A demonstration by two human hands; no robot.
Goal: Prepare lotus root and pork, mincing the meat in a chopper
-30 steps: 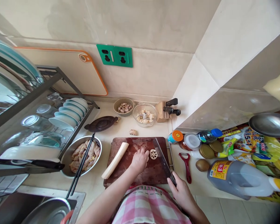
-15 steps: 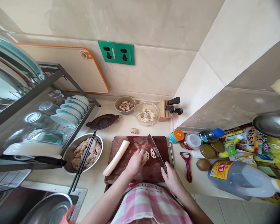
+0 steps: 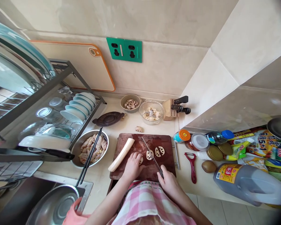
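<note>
You wore an apron (image 3: 152, 200) of broad pink and white checks, its far edge trimmed in red with small dark marks, while your left hand (image 3: 132, 166) and right hand (image 3: 168, 179) were bare.

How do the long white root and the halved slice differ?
The long white root is one piece; the halved slice is two. The root shows no holes, the slice several. The root lies left, the slice right of the knife. Both are pale, on the cutting board.
</note>
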